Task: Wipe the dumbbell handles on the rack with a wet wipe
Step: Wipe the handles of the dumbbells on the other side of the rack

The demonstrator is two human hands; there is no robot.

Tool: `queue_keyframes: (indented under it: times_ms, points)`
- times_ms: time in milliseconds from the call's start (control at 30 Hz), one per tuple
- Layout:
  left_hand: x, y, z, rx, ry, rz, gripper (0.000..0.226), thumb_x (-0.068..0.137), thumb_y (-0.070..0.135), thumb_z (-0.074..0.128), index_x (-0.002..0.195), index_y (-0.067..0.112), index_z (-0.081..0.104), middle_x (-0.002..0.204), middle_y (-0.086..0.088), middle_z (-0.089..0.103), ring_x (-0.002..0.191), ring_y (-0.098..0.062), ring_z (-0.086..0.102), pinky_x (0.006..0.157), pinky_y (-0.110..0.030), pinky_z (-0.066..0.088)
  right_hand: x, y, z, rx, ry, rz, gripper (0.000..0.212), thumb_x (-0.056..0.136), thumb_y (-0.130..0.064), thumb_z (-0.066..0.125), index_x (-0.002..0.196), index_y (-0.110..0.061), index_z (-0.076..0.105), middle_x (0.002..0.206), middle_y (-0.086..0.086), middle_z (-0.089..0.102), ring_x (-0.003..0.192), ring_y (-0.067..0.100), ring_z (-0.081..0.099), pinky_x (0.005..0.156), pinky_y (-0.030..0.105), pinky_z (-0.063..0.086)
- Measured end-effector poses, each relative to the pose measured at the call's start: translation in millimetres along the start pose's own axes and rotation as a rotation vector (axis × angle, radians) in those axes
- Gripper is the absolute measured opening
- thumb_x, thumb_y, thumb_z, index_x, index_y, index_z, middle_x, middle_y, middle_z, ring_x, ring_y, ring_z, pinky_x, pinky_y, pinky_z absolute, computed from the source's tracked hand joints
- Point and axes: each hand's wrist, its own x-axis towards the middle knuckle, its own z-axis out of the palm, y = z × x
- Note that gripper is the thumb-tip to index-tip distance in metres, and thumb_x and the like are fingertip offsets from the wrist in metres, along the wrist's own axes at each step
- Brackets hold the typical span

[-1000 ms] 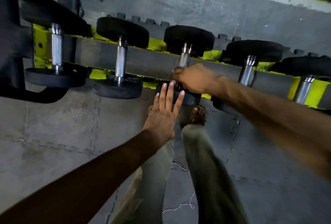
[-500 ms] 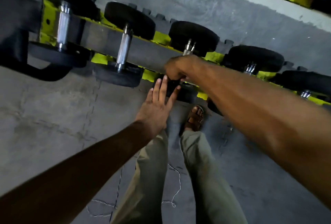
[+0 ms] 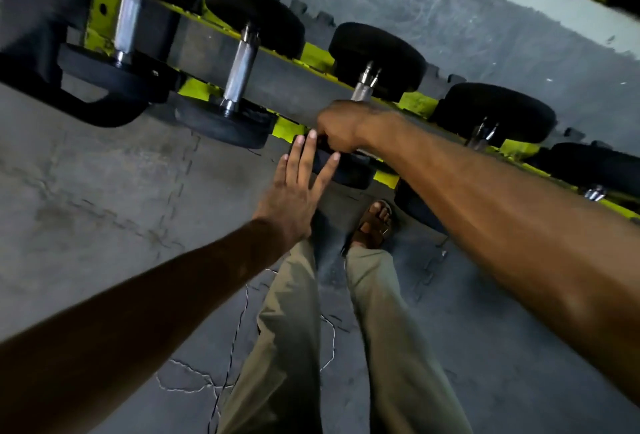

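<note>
Chrome handle (image 3: 362,88) runs away from you — right hand (image 3: 341,127) fisted on it, left hand (image 3: 298,191) open, flat on the near plate (image 3: 346,170).

Six dumbbells (image 3: 239,62) are sitting along the rack (image 3: 277,87); two hands (image 3: 294,191) are reaching toward it, above one sandalled foot (image 3: 374,225).

The right hand (image 3: 341,128) is closed around a dumbbell handle (image 3: 362,89) while the left hand (image 3: 294,194) lies flat against its near weight (image 3: 349,170).
</note>
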Motion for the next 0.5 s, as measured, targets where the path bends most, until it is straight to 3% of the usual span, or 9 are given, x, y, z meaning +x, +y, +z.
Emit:
queue_keyframes:
  times_ms: [67,133,233,300,367,433,500]
  points:
    - [0,2,-1,0.020,0.004,-0.004,0.146,0.081,0.065,0.072,0.152,0.006,-0.040,0.160,-0.040,-0.030,0.156,-0.054,-0.009,0.127,-0.056,0.015,-21,12,3,-0.051,0.104,-0.062,0.015,0.089,-0.023,0.059,0.098,-0.019,0.070,0.099,0.010,0.069,0.095,0.033,0.066,0.070,0.032,0.047]
    - [0,2,-3,0.026,-0.001,-0.010,0.148,0.080,0.069,0.072,0.151,0.005,-0.041,0.160,-0.040,-0.028,0.156,-0.055,-0.008,0.127,-0.056,0.014,-30,19,-1,-0.068,0.102,-0.054,0.020,0.093,-0.030,0.058,0.107,-0.025,0.071,0.108,0.008,0.070,0.102,0.031,0.066,0.070,0.030,0.043]
    - [4,3,-3,0.025,0.030,-0.012,0.142,0.083,0.066,0.068,0.152,0.005,-0.040,0.161,-0.041,-0.026,0.156,-0.054,-0.006,0.127,-0.055,0.016,-6,4,-13,-0.119,-0.064,0.056,0.023,0.095,-0.029,0.053,0.109,-0.018,0.069,0.119,0.009,0.068,0.102,0.032,0.065,0.078,0.035,0.049]
    - [5,5,1,0.014,0.049,-0.010,0.125,0.093,0.060,0.055,0.150,0.005,-0.042,0.160,-0.042,-0.025,0.156,-0.054,-0.007,0.127,-0.055,0.015,12,-12,-18,-0.099,-0.194,0.138,0.026,0.097,-0.026,0.050,0.115,-0.016,0.066,0.125,0.004,0.065,0.111,0.032,0.062,0.093,0.040,0.050]
    - [7,6,6,0.002,0.072,-0.016,0.119,0.097,0.058,0.049,0.150,0.006,-0.043,0.161,-0.043,-0.023,0.156,-0.055,-0.006,0.127,-0.055,0.016,22,-14,-18,-0.070,-0.237,0.136,0.023,0.097,-0.026,0.050,0.109,-0.016,0.066,0.123,0.006,0.065,0.110,0.032,0.063,0.094,0.038,0.050]
    - [2,6,7,-0.019,0.084,-0.035,0.126,0.093,0.063,0.056,0.153,0.006,-0.038,0.162,-0.042,-0.020,0.156,-0.054,-0.002,0.126,-0.055,0.019,15,-5,-13,-0.032,-0.147,0.018,0.014,0.092,-0.023,0.055,0.090,-0.014,0.064,0.110,0.011,0.072,0.088,0.031,0.065,0.084,0.035,0.055]
    - [2,5,9,-0.026,0.110,-0.032,0.133,0.087,0.066,0.063,0.156,0.006,-0.034,0.163,-0.041,-0.018,0.156,-0.055,-0.001,0.126,-0.056,0.020,-4,14,2,0.009,0.029,-0.062,0.012,0.087,-0.020,0.058,0.089,-0.015,0.069,0.100,0.012,0.072,0.087,0.033,0.064,0.075,0.033,0.052]
